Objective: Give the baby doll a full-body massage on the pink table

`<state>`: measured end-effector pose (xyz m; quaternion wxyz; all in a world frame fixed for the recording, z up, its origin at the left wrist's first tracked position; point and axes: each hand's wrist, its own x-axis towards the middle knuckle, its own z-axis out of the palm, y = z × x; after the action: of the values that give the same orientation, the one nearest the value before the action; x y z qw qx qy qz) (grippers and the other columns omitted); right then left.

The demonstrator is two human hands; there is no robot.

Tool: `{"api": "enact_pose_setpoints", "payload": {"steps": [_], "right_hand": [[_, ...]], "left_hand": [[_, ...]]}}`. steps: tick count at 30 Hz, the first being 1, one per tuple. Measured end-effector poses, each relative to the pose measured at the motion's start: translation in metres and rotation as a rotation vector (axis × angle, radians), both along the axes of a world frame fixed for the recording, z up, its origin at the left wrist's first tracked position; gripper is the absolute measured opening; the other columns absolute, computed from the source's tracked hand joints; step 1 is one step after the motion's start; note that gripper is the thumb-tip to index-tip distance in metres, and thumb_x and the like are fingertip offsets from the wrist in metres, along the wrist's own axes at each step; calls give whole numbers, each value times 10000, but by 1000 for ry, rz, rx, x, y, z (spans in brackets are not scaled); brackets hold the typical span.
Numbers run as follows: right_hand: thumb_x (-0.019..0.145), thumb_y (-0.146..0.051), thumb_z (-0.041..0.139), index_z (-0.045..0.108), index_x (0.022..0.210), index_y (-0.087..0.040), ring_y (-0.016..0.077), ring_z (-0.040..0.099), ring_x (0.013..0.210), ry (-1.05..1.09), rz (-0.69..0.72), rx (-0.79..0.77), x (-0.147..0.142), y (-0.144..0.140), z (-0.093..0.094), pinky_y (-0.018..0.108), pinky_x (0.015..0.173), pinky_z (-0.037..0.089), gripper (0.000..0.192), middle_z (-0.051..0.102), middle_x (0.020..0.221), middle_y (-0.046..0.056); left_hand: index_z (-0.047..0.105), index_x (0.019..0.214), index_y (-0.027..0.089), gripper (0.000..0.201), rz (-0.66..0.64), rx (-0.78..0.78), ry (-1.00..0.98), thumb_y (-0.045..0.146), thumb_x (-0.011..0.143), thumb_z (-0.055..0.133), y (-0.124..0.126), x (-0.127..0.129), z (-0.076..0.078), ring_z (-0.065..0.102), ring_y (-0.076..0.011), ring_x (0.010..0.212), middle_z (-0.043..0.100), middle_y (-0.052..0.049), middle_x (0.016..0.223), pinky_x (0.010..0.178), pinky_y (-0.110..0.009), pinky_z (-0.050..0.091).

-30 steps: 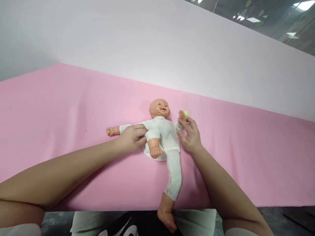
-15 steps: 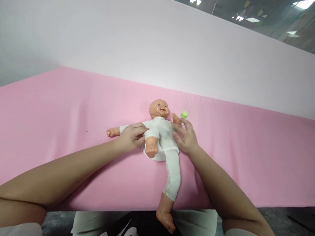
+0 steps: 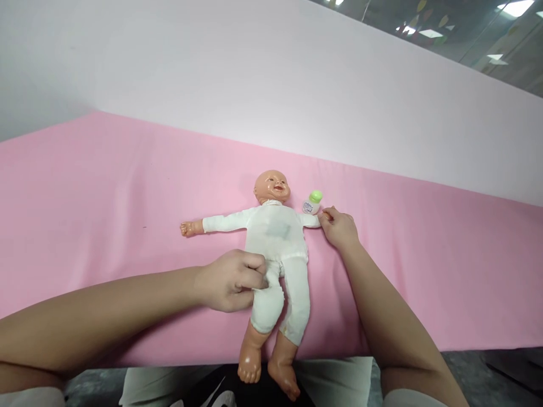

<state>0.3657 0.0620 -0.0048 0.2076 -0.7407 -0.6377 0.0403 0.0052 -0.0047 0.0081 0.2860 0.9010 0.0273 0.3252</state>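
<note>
A doll (image 3: 278, 249) in a white suit lies on its back on the pink bench (image 3: 106, 186), arms spread, legs straight and side by side, its bare feet reaching past the near edge of the bench. The left hand (image 3: 233, 281) is at the doll's hip, on the side of the outstretched bare-handed arm; its grip is nearly shut, fingertips pinching the white cloth at the top of the leg. The right hand (image 3: 339, 227) lies at the end of the doll's other arm, its grip closed around the doll's hand, which is hidden under the fingers. A small bottle (image 3: 312, 202) with a green cap stands just beside the doll's head, near the right hand.
</note>
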Motion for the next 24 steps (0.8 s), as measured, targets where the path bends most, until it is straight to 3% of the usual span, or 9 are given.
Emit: {"api": "enact_pose_setpoints", "payload": {"steps": [3, 5, 8, 11, 15, 18, 22, 24], "right_hand": [[1014, -560, 534, 770, 1237, -248, 335, 678, 1084, 15, 5, 83, 0, 1, -3, 523, 1061, 485, 450, 793, 1072, 110], [1015, -538, 536, 762, 1262, -219, 338, 676, 1098, 30, 50, 228, -1, 0, -6, 569, 1117, 460, 462, 788, 1082, 122], [1021, -511, 552, 757, 1268, -220, 338, 654, 1179, 65, 151, 494, -11, -6, -8, 600, 1153, 456, 434, 754, 1188, 135], [1020, -482, 583, 778, 1232, -271, 338, 612, 1294, 60, 328, 630, -30, -17, -7, 587, 1138, 506, 357, 686, 1319, 134], [1019, -454, 602, 781, 1269, -297, 365, 491, 1473, -68, 701, 502, -60, -31, -3, 616, 1245, 431, 346, 632, 1464, 105], [1042, -463, 578, 746, 1357, -281, 363, 461, 1502, -114, 795, 394, -72, -34, -1, 621, 1271, 400, 400, 580, 1561, 101], [1035, -458, 593, 749, 1346, -270, 352, 533, 1426, -67, 792, 434, -70, -31, -2, 627, 1227, 447, 395, 595, 1498, 129], [1010, -428, 629, 768, 1293, -282, 346, 576, 1368, -34, 718, 492, -65, -28, -3, 618, 1187, 487, 348, 613, 1443, 131]], "left_hand": [[701, 971, 220, 124, 87, -36, -16, 187, 988, 582, 3, -4, -2, 616, -148, 676, 630, -50, 844, 637, -268, 513], [710, 925, 212, 150, 187, -66, -63, 201, 989, 574, 7, -7, -1, 613, -152, 690, 633, -55, 849, 646, -280, 524], [694, 833, 197, 161, 367, -103, -116, 188, 957, 591, 19, -10, 0, 598, -145, 697, 623, -41, 823, 638, -275, 508], [658, 750, 183, 151, 537, -177, -84, 180, 894, 613, 37, -11, -2, 577, -132, 686, 617, -20, 787, 616, -255, 467], [612, 697, 172, 181, 620, -476, -32, 260, 850, 654, 60, -11, -17, 569, -135, 674, 606, -2, 735, 586, -247, 445], [587, 682, 167, 235, 621, -604, -30, 317, 826, 695, 68, -11, -27, 530, -125, 639, 565, 15, 688, 553, -239, 410], [614, 705, 166, 190, 622, -516, -27, 280, 845, 676, 65, -12, -23, 553, -132, 662, 588, 5, 720, 568, -244, 426], [633, 724, 169, 168, 615, -410, -36, 247, 873, 646, 59, -13, -16, 577, -134, 677, 613, -5, 757, 593, -251, 451]]}}
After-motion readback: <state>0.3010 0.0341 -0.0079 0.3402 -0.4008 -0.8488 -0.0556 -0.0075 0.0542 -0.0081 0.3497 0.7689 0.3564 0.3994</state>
